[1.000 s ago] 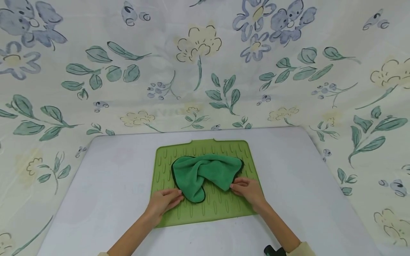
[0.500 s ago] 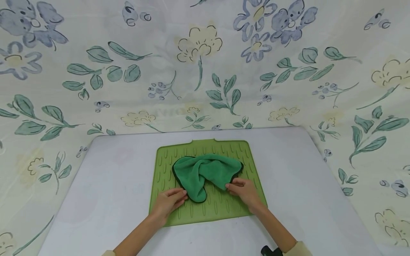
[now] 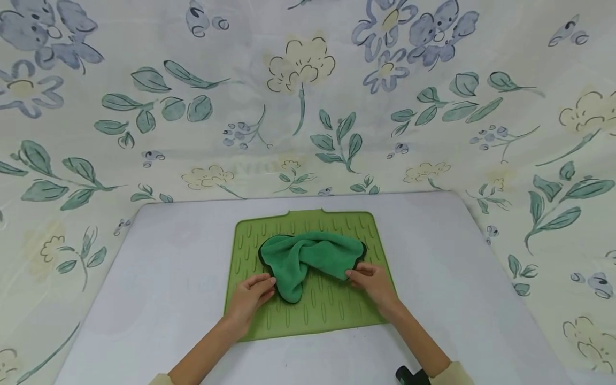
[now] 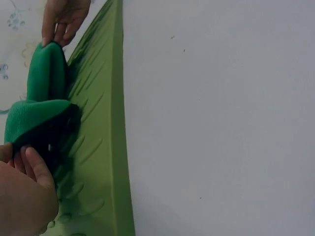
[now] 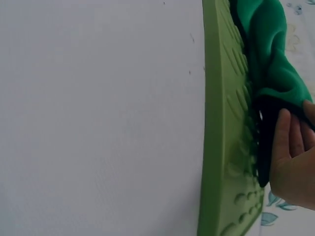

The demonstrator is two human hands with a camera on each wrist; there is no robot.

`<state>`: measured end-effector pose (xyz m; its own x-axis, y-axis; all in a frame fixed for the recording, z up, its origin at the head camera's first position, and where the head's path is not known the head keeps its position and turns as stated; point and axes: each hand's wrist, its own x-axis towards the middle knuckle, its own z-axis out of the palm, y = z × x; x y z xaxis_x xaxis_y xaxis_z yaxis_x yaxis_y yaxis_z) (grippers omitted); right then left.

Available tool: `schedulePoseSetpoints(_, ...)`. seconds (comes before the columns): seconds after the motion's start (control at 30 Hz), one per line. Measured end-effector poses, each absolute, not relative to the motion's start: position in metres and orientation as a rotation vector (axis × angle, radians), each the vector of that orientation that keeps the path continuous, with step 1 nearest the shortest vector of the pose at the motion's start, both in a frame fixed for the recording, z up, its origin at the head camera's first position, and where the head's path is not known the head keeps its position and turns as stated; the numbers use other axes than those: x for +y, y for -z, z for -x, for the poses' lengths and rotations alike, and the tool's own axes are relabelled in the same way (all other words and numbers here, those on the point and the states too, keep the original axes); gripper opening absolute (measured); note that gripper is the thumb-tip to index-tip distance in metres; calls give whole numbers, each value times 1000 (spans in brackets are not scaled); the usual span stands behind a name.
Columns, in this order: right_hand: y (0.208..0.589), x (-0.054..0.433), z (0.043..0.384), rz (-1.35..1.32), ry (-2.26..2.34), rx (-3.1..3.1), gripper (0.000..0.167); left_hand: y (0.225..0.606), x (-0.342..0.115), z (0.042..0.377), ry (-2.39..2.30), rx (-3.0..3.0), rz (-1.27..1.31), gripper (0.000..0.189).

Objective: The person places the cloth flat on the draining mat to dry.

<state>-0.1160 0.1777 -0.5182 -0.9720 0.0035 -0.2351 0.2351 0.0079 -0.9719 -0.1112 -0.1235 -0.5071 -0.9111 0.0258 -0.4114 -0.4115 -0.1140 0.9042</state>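
A green cloth [image 3: 308, 254] with a dark edge lies bunched on a lime-green ridged mat [image 3: 327, 315]. My left hand [image 3: 247, 302] pinches the cloth's left edge between thumb and fingers. On the other side, my right hand [image 3: 375, 289] pinches the cloth near its lower right corner. In the left wrist view the cloth [image 4: 42, 115] is raised in a fold at the left fingers, its dark edge hanging. The right wrist view has the right hand [image 5: 295, 152] gripping the cloth [image 5: 275, 64] from beneath, thumb on top.
The mat rests on a white table [image 3: 178, 256]. A small black object [image 3: 411, 376] is at the front, partly behind the right forearm. Behind the table hangs a flower-printed sheet [image 3: 308, 107].
Both hands, still on the cloth, shift slightly, and the left hand sits a little higher than before. The cloth's lower right corner is drawn up a bit, and the lower left flap has narrowed.
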Motion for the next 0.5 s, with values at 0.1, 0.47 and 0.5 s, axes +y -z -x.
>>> schedulePoseSetpoints(0.1,516,183,118,-276,2088,2129,14,503,-131,114,-2121,1866,445,34)
schedulePoseSetpoints(0.47,509,209,125,-281,2051,2222,20,484,-156,132,-2219,1844,492,33)
schedulePoseSetpoints(0.5,508,211,126,-290,2046,2230,21,483,-158,133,-2224,1846,488,32)
